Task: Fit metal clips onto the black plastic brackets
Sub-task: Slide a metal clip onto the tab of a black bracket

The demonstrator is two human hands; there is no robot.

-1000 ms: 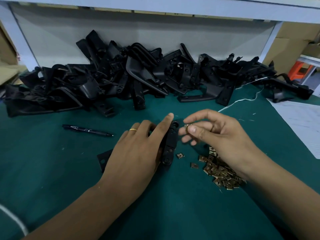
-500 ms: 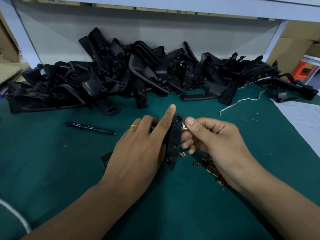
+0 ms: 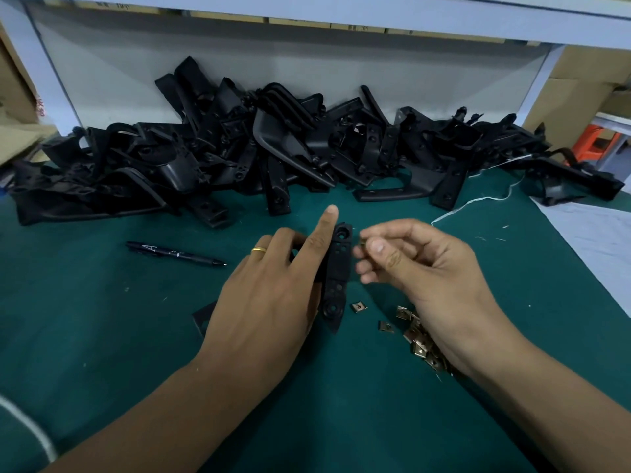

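Note:
A long black plastic bracket (image 3: 338,278) with several holes stands on edge on the green mat. My left hand (image 3: 273,295) grips it from the left, index finger stretched along its upper part. My right hand (image 3: 420,268) hovers just right of the bracket's top and pinches a small brass-coloured metal clip (image 3: 362,242) between thumb and fingers. The clip is mostly hidden by the fingertips and sits a little apart from the bracket. A heap of loose metal clips (image 3: 420,339) lies under my right wrist, with single ones (image 3: 358,306) beside the bracket's lower end.
A big pile of black brackets (image 3: 273,155) runs along the back of the mat against a white panel. A black pen (image 3: 174,253) lies left of my hands. White paper (image 3: 594,240) covers the right edge, with a white string (image 3: 478,201) near it.
My right hand pushed the clip against the bracket's top edge half a second ago, then drew back slightly to the right. My left hand kept its hold; the view shifted a little.

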